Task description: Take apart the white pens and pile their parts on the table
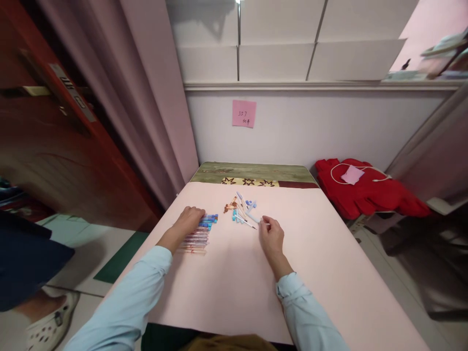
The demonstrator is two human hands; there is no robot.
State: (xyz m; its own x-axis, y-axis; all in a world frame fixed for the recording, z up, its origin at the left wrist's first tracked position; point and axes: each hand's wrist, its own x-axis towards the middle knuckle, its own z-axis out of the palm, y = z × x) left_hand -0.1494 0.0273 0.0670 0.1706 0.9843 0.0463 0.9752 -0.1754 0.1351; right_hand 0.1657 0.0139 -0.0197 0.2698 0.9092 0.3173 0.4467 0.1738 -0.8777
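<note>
Several slim pens (197, 238) lie side by side in a row on the left of the table, clear and reddish ones nearest me. Blue-capped pens (209, 219) form the far end of that row. My left hand (188, 220) rests there with its fingers curled down over a blue pen; the fingertips are partly hidden. Right of the row is a loose pile of pale pens and thin sticks (243, 209), with small brown pieces (230, 204) and blue pieces (234, 215). At the pile's right edge my right hand (271, 234) pinches a pale pen.
The table has a pale pink cover (234, 292) and a green patterned far end (256, 170). Red cloth (340, 195) with a white cord lies at the right. A pink note (244, 113) sticks to the wall. Another person's leg and clog (54, 321) are at the left.
</note>
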